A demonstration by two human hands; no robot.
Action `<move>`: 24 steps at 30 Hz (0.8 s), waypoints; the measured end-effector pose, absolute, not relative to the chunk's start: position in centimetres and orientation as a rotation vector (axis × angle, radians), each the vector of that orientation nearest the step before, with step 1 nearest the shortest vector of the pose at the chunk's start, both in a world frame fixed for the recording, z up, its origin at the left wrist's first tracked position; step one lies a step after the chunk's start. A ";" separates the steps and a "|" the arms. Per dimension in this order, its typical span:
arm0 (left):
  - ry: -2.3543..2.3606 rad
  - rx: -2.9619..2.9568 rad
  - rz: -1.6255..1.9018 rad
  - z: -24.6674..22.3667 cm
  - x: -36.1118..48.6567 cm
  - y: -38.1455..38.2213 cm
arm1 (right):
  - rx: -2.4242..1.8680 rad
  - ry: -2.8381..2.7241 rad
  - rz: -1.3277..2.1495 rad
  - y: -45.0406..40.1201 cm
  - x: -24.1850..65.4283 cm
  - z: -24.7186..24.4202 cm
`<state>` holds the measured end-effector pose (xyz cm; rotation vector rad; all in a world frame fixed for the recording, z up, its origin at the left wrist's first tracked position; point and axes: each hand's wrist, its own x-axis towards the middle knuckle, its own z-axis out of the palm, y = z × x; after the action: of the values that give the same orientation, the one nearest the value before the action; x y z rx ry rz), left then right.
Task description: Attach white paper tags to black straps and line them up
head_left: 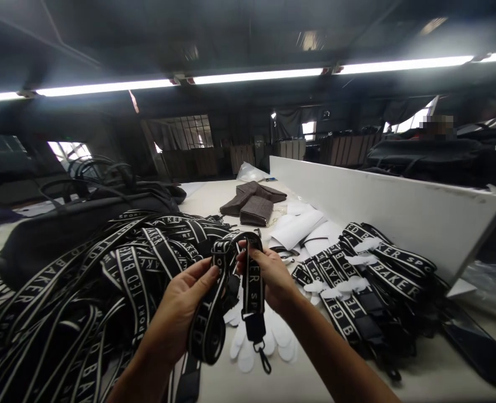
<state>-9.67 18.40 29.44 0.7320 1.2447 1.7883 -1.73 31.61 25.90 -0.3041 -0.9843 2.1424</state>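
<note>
Hands: left hand (183, 302) and right hand (273, 277) both grip one lettered strap (254, 282), above white tabs (245, 355) on the table (273, 390).
Strap: partly folded, no tab seen around it.
Bundles (392, 278): tabbed, at right, apparently finished.
Heap (137, 296): loose straps at left, seemingly left undone.

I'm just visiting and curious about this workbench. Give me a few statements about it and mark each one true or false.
1. The left hand and right hand both hold black strap. True.
2. The biggest pile lies on the right. False: the loose heap of straps is on the left.
3. A clip hangs below the right hand. True.
4. The upright divider is black. False: the white board stands there.
5. Brown pouches lie beyond the hands. True.
</note>
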 end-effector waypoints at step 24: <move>1.929 1.128 1.542 21.1 -5.9 13.8 | -0.149 -0.613 2.337 23.3 3.4 23.6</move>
<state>-5.90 13.82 21.07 1.1278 1.9286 1.5420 3.35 23.30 23.62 -0.1485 -0.6132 2.3366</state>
